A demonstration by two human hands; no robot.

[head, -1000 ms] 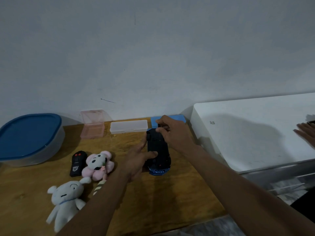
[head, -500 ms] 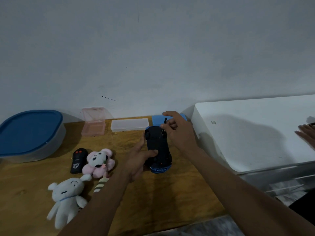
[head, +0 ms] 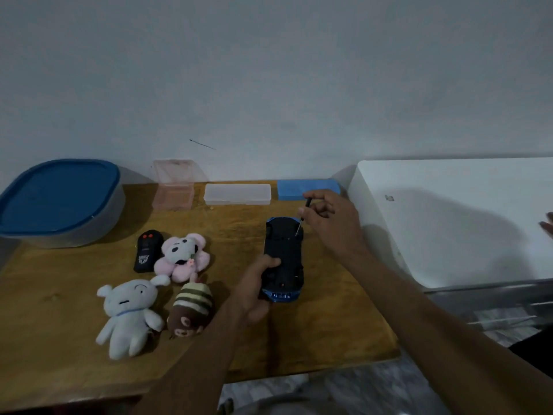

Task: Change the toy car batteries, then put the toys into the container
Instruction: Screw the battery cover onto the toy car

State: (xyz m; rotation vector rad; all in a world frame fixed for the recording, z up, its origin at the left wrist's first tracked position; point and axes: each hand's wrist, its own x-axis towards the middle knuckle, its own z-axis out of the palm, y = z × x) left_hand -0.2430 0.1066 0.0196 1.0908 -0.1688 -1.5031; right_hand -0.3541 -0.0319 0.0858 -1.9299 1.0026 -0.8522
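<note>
Task stands at an early stage, by my judgement: the lidded blue container at far left holds no toys, and the plush toys lie on the wooden table. The toy car lies upside down at table centre, underside apparently not yet opened. The left hand clamps its near end; the right hand pinches a small screwdriver, tip on the car's far end.

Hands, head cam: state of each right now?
Left hand: closed on the upturned toy car, steadying it.
Right hand: pinching a small screwdriver, tip at the car's underside.
</note>
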